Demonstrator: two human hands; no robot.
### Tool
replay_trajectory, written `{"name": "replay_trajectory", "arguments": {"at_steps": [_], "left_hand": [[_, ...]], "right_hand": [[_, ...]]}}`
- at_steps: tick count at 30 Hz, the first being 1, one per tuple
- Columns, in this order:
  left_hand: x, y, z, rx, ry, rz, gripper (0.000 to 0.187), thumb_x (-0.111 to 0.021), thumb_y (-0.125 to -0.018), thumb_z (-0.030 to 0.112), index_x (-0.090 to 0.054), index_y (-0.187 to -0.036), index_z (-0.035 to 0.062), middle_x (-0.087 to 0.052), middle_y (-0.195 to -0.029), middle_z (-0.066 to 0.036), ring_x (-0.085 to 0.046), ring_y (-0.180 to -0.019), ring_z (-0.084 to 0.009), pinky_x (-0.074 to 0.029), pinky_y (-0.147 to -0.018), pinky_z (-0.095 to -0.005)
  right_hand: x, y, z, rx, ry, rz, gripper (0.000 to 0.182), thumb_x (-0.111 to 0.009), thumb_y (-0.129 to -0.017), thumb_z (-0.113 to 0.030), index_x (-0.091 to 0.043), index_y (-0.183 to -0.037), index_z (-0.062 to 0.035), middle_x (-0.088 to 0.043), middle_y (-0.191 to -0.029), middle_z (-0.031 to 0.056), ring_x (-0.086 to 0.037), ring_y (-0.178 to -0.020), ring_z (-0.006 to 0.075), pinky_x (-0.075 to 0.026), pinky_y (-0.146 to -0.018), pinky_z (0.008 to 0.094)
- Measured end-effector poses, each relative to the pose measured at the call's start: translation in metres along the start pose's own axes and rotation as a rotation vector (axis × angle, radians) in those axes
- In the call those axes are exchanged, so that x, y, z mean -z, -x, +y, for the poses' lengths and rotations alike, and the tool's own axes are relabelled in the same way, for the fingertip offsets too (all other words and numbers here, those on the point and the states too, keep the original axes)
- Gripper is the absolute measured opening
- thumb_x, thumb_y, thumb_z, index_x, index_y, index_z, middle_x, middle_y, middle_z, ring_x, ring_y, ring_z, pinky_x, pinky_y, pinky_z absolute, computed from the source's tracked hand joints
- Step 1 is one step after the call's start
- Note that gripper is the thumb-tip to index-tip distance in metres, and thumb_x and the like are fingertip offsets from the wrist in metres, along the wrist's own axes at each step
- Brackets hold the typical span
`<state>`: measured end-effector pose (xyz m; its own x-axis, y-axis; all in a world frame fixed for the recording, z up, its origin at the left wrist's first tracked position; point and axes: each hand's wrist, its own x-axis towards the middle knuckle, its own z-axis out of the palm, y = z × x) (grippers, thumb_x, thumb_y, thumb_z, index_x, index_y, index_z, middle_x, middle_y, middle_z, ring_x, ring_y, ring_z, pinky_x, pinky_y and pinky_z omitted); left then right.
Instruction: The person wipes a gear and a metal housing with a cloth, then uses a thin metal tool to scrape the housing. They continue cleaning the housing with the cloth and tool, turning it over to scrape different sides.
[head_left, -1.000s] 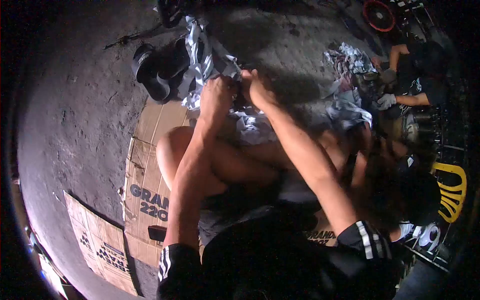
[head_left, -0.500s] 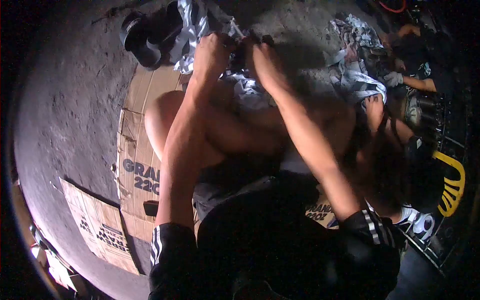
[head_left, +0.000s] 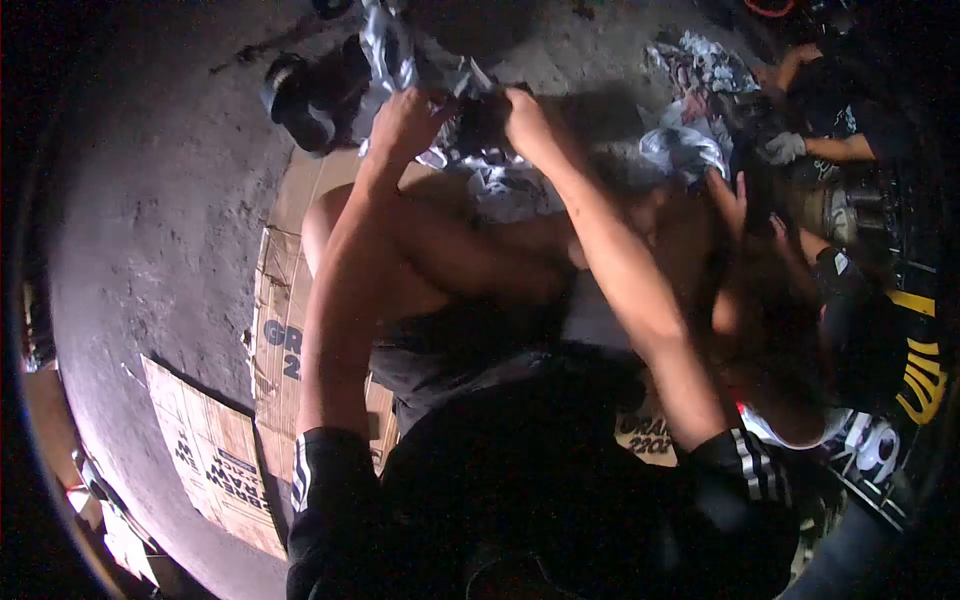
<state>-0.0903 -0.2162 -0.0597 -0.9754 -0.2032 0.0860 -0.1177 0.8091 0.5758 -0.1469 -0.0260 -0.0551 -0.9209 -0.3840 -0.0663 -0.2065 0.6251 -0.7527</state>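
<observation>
My left hand, fingers closed, is at the top middle beside a shiny whitish strip of crumpled material, which it seems to grip. My right hand is closed a short way to the right, its fingertips in shadow. Between both hands lies a dark bundle with a pale narrow piece sticking up; its kind cannot be made out. More whitish crumpled scraps lie just below the hands, in front of my crossed legs.
Dark footwear-like objects stand at the left. Flattened cardboard lies under me, another piece farther left. At right, a co-worker's bare hand is near a silvery heap; another person's gloved hand is beyond. A yellow object stands far right.
My hands have drawn slightly apart, and the strip by the left hand stands higher. The co-worker's hand at right has let go of the silvery material and opened. The view has shifted a little.
</observation>
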Motion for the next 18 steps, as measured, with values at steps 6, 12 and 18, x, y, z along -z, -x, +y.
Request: {"name": "replay_trajectory", "arguments": {"at_steps": [6,12,18], "left_hand": [[0.128,0.049,-0.135,-0.012,-0.766,-0.473,0.032,-0.059,-0.085,0.007,-0.070,-0.114,0.0108,-0.067,-0.116,-0.021,-0.064,-0.106,-0.0383,-0.052,-0.089,-0.0456],[0.314,0.237,-0.153,0.618,-0.601,-0.474,0.047,-0.065,-0.090,0.048,-0.070,-0.112,0.0068,-0.066,-0.121,-0.015,-0.069,-0.098,-0.0298,-0.055,-0.082,-0.0410],[0.342,0.237,-0.081,0.629,-0.463,-0.368,0.033,-0.060,-0.096,0.036,-0.068,-0.107,0.0052,-0.071,-0.102,-0.013,-0.070,-0.081,-0.0257,-0.056,-0.073,-0.0395]], "right_hand": [[0.067,0.019,-0.001,0.298,0.072,0.213,0.032,-0.059,-0.095,-0.019,-0.063,-0.126,-0.0122,-0.069,-0.108,0.0206,-0.066,-0.098,0.0399,-0.053,-0.084,0.0458],[0.132,0.006,-0.019,0.516,0.108,0.327,0.034,-0.061,-0.094,-0.023,-0.063,-0.126,-0.0107,-0.071,-0.102,0.0171,-0.068,-0.094,0.0355,-0.053,-0.084,0.0429],[0.151,-0.092,-0.038,0.288,-0.090,-0.442,0.039,-0.068,-0.087,-0.017,-0.061,-0.124,-0.0042,-0.066,-0.119,0.0195,-0.064,-0.109,0.0311,-0.048,-0.098,0.0414]]}}
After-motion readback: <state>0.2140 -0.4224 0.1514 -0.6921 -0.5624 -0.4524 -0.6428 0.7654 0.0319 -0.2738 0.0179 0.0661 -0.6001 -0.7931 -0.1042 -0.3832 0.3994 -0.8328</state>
